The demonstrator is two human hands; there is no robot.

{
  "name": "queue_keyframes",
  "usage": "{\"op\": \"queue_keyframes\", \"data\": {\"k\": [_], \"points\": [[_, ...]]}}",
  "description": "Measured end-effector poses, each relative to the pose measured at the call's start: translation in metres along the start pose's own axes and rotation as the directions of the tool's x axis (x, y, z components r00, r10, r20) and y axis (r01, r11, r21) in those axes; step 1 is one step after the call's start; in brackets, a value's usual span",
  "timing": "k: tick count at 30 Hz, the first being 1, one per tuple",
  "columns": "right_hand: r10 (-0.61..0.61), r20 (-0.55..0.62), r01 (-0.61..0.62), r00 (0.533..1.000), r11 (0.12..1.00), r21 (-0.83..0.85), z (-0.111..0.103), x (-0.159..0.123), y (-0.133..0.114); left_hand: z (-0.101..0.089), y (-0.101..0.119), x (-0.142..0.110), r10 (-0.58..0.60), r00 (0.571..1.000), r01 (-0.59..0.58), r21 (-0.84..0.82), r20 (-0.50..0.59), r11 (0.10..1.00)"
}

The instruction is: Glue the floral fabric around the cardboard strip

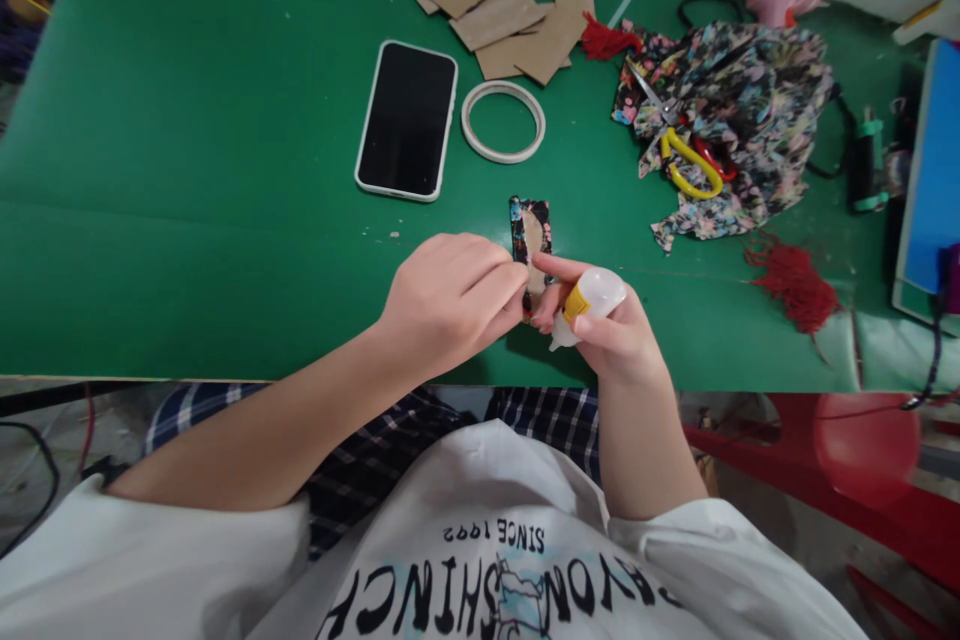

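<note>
A small card piece wrapped in dark floral fabric [531,232] lies on the green table [187,170] near its front edge. My left hand [450,298] is curled, its fingertips pinching the near end of that piece. My right hand [611,330] is closed round a small white glue bottle with a yellow label [592,300], and its forefinger reaches out to touch the same piece. The near end of the piece is hidden between my fingers.
A black phone [407,120] and a white tape ring [502,121] lie behind my hands. Brown card pieces [510,15] are stacked further back. At the right lie floral fabric [739,110], yellow-handled scissors [686,160] and red tassels [795,280]. A blue board [934,170] lies at the right edge.
</note>
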State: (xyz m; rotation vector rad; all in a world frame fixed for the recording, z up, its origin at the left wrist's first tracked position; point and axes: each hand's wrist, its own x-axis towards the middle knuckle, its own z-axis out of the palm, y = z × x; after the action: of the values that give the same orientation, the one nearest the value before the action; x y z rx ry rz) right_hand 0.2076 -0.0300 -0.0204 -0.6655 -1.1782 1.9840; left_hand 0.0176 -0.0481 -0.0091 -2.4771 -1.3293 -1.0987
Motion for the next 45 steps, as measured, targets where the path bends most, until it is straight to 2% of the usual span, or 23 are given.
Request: {"op": "queue_keyframes", "data": {"k": [7,18,27,37,41,45], "points": [[-0.004,-0.023,0.003,1.0,0.998,-0.062,0.001,-0.001,0.0,-0.001,-0.001,0.0,-0.065,0.995,0.067,0.021,-0.073,0.998],[-0.063,-0.012,0.057,0.998,0.961,-0.27,0.005,-0.002,0.001,0.0,0.0,-0.001,-0.17,0.985,0.169,-0.028,-0.04,0.985],[-0.099,-0.022,0.085,0.995,0.93,-0.357,0.011,-0.005,0.002,0.001,0.002,0.0,-0.24,0.97,0.236,-0.111,-0.029,0.965],[-0.149,-0.015,0.112,0.989,0.808,-0.578,0.014,-0.006,-0.002,0.0,0.002,0.004,-0.307,0.952,0.301,-0.178,-0.007,0.937],[-0.153,-0.007,0.113,0.988,0.762,-0.638,0.015,-0.009,-0.004,-0.003,0.004,0.008,-0.361,0.931,0.365,-0.231,0.063,0.902],[-0.159,0.008,0.128,0.987,0.759,-0.638,0.015,-0.01,-0.005,-0.008,0.006,0.012,-0.415,0.896,0.444,-0.298,0.159,0.845]]}}
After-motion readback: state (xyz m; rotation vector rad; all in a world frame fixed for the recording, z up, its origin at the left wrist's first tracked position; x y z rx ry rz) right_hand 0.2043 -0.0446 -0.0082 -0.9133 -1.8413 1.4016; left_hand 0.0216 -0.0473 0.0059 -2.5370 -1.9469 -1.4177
